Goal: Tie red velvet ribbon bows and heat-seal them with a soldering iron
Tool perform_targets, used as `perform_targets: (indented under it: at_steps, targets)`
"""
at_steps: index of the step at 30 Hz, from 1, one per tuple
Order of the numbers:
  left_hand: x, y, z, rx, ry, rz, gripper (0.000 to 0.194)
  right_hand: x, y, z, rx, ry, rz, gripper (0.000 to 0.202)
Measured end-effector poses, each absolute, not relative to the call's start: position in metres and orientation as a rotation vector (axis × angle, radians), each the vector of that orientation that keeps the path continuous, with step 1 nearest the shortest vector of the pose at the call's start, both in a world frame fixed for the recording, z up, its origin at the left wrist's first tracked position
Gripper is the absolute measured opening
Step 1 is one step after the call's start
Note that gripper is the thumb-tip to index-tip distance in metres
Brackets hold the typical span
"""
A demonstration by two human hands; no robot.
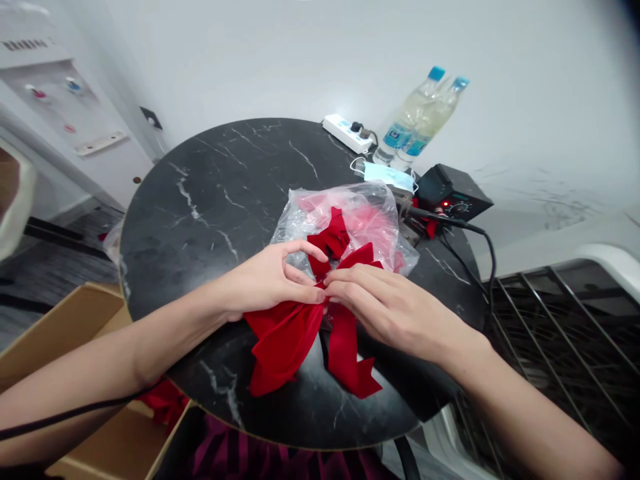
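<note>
Both my hands meet over the middle of the round table, pinching the gathered centre of a red fabric bow (287, 347). The thumb and fingers of my left hand (280, 277) close on its left side. From the right, the fingertips of my right hand (383, 300) press on the same gathered spot and hide it. Loose tails of the bow hang toward the table's front edge. Just beyond my fingers lies a clear plastic bag (300, 213) with more red fabric pieces (333, 237) in and at its mouth.
On the black marbled table (200, 200) stand two bottles (410, 123), a white power strip (347, 133), a blue face mask (387, 177) and a black control box (454, 193) with a lit red lamp and cable. A cardboard box (107, 447) holding red fabric sits lower left; a water dispenser (75, 113) stands behind.
</note>
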State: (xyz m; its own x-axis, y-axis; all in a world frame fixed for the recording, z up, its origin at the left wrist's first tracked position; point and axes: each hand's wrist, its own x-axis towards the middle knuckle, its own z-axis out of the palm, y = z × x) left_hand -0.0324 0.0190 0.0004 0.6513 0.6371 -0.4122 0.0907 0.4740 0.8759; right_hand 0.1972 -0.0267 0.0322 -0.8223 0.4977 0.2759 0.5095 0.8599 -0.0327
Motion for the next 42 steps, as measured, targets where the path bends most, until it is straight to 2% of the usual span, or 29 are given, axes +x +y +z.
perform_targets:
  at_steps: [6,11,15,21,27,36,39,42]
  targets:
    - [-0.035,0.02,0.003,1.234,0.748,0.408,0.067,0.192,-0.02,0.028,-1.025,-2.632,0.482,0.015]
    - [-0.036,0.014,0.006,1.273,0.688,0.401,0.067,0.186,-0.02,0.036,-1.251,-2.498,0.661,0.009]
    - [-0.032,0.01,0.01,1.257,0.736,0.462,0.075,0.181,-0.019,0.043,-1.345,-2.323,0.812,0.003]
    - [-0.033,0.01,0.008,1.197,0.722,0.461,0.069,0.178,-0.016,0.05,-1.447,-2.186,1.031,0.008]
    - [-0.033,0.011,0.007,1.098,0.697,0.467,0.05,0.175,-0.015,0.045,-1.395,-2.112,0.966,0.007]
    - [-0.029,0.009,0.003,1.052,0.687,0.518,0.045,0.178,-0.017,0.039,-1.338,-2.15,0.97,0.008]
    - [-0.029,0.01,0.001,1.105,0.684,0.547,0.035,0.179,-0.016,0.038,-1.316,-2.073,0.992,0.006]
    - [-0.034,0.016,-0.002,1.231,0.778,0.568,0.019,0.19,-0.011,0.045,-1.356,-1.873,0.77,0.009]
